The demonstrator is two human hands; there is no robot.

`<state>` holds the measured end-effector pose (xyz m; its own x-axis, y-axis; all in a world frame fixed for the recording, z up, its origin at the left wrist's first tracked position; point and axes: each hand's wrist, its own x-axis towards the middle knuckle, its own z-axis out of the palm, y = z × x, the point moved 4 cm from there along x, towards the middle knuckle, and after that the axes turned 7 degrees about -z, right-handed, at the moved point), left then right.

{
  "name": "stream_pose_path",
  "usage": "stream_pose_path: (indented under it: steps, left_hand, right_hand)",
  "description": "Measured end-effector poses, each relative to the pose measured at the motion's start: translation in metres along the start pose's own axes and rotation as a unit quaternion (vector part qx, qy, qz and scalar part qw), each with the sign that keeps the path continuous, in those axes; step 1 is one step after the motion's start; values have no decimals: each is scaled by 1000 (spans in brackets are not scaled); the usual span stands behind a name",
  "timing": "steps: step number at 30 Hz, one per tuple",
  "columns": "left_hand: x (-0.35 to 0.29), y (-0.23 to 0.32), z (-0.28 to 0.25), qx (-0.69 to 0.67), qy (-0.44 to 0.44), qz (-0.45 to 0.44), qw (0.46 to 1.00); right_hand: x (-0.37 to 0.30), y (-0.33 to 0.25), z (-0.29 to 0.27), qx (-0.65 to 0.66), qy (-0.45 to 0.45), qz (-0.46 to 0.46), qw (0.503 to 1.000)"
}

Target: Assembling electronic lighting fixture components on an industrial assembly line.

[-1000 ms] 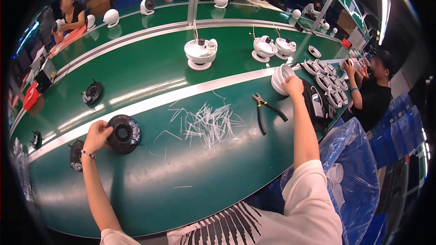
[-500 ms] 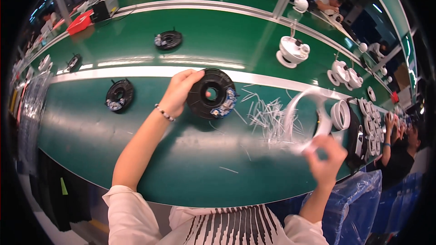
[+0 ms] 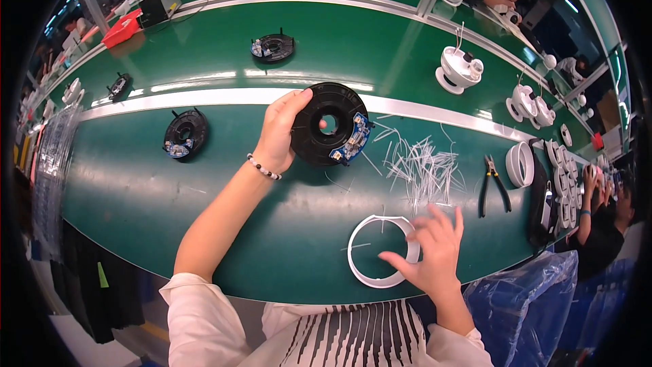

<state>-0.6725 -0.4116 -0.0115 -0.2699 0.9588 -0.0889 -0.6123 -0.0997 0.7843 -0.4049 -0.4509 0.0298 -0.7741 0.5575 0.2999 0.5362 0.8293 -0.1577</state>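
My left hand (image 3: 277, 134), wearing a beaded bracelet, grips the left edge of a black round plastic base (image 3: 314, 137), held up above the bench. A blue circuit board (image 3: 352, 138) sits on the base's lower right, and a fingertip shows through its centre hole. A white plastic ring (image 3: 354, 258) rests on the bench near the front edge. At the ring's right side my right hand (image 3: 433, 248) has its fingers spread, the thumb over the ring's opening; whether it touches the rim I cannot tell.
Loose clear-white strips (image 3: 426, 168) lie in a heap beside cutting pliers (image 3: 492, 187). Another white ring (image 3: 519, 164) stands near stacked white parts (image 3: 565, 187) at right. A second black base (image 3: 185, 134) lies at left. White assemblies (image 3: 459, 69) stand on the green surface beyond the pale rail.
The white ring, blurred in my right hand before, now lies on the bench nearer me. My right hand has moved left and opened. The left hand still holds the black base.
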Motion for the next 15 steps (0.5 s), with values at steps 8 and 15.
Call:
stream_pose_path:
  steps: [8, 15]
  left_hand:
    - [-5, -15, 13, 1, -12, 1, 1000]
    - [-24, -37, 33, 12, -34, -3, 999]
  right_hand:
    - [-4, -34, 27, 86, -107, 99, 985]
    - [22, -8, -17, 150, 172, 57, 972]
